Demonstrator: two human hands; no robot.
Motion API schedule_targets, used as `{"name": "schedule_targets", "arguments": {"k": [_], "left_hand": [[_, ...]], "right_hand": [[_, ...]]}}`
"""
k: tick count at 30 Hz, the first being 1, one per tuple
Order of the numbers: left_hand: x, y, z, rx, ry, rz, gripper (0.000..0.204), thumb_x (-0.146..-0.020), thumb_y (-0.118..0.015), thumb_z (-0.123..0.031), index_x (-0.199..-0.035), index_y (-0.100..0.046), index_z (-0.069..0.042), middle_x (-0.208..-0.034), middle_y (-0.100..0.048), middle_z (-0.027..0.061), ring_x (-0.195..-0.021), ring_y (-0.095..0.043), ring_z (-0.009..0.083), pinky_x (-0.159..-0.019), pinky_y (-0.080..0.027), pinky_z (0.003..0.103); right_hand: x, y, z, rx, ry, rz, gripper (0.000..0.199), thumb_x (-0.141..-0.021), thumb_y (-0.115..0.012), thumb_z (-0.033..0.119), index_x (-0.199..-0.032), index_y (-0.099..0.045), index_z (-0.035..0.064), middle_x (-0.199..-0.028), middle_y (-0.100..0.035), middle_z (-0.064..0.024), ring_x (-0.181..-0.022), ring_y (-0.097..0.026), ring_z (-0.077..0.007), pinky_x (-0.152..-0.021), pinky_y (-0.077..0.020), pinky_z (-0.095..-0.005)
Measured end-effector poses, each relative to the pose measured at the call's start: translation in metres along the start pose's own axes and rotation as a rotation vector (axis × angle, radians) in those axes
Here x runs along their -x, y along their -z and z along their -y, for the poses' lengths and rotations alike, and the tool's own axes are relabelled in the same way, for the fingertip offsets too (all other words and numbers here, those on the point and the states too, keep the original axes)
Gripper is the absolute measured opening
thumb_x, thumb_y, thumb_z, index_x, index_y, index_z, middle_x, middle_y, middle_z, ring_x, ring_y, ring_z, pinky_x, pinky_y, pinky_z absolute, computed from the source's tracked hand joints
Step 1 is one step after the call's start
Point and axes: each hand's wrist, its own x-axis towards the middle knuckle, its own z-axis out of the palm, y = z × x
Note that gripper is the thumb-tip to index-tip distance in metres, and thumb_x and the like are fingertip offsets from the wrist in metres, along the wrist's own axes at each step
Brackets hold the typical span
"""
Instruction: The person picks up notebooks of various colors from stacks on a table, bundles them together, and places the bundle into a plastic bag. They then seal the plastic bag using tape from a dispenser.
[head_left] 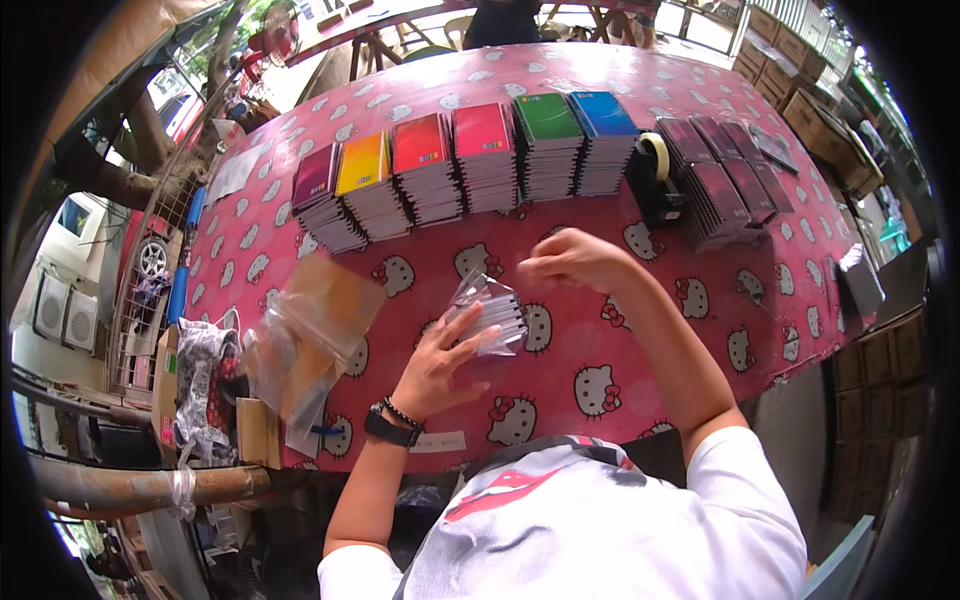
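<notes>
My left hand (pixel 440 365) lies flat on a clear plastic bag (pixel 488 312) holding a small stack of booklets, pressing it onto the pink patterned tablecloth (pixel 700 330). My right hand (pixel 572 258) hovers just above and to the right of the bag, fingers curled together; I cannot make out anything in it. A row of coloured booklet stacks stands further back: purple (pixel 320 195), yellow (pixel 368 183), red (pixel 425 165), pink (pixel 484 155), green (pixel 548 140), blue (pixel 604 135).
A black tape dispenser (pixel 655 175) stands right of the blue stack, with several dark maroon packed stacks (pixel 722 180) beyond it. A pile of empty clear bags (pixel 300 345) lies at the table's left edge. Cardboard boxes (pixel 815 110) stand at the far right.
</notes>
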Motion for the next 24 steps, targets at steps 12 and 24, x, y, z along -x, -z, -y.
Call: {"name": "schedule_targets", "arguments": {"k": [12,24], "left_hand": [[0.0,0.001,-0.002,-0.081,0.109,-0.004,0.081,-0.056,-0.08,-0.029,-0.13,-0.047,-0.026,-0.149,-0.018,0.0055,-0.134,-0.017,0.0403,-0.105,-0.022,0.056],[-0.011,-0.028,-0.004,0.061,0.218,-0.57,0.088,-0.055,-0.083,-0.028,-0.13,-0.042,-0.01,-0.142,-0.03,0.0146,-0.133,-0.019,0.0345,-0.107,-0.023,0.045]], "right_hand": [[0.005,-0.036,0.03,1.299,-0.021,-0.104,0.052,-0.063,-0.07,0.056,-0.079,-0.07,0.0059,-0.076,-0.066,-0.0115,-0.076,-0.065,-0.0267,-0.069,-0.0505,-0.0368],[-0.001,-0.064,-0.017,0.161,0.616,-0.695,0.02,-0.08,-0.067,0.021,-0.08,-0.068,0.0007,-0.077,-0.056,-0.0066,-0.07,-0.053,-0.0115,-0.057,-0.0415,-0.0287]]}}
